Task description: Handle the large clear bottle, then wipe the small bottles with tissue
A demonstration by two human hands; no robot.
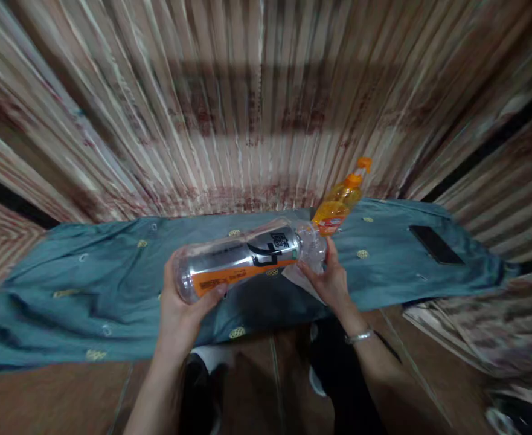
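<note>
A large clear plastic bottle (243, 257) with a silver, black and orange label lies sideways across the middle of the view, held above the cloth. My left hand (182, 308) is wrapped round its base end, thumb over the lower edge of the label. At the other end, the fingers of my right hand (331, 278) close on the clear, unlabelled part; its exact mouth is hard to make out. Just behind that end stands an orange pump bottle (338, 202) of yellow-orange liquid. Something white and flat, perhaps paper (302, 279), shows below the bottle near my right hand.
A teal cloth with yellow pineapple prints (98, 278) covers the long, narrow surface. On its right part lies a black phone (435, 244). Pleated striped curtains (247, 121) rise directly behind. Below are a brown tiled floor (252, 386) and my feet.
</note>
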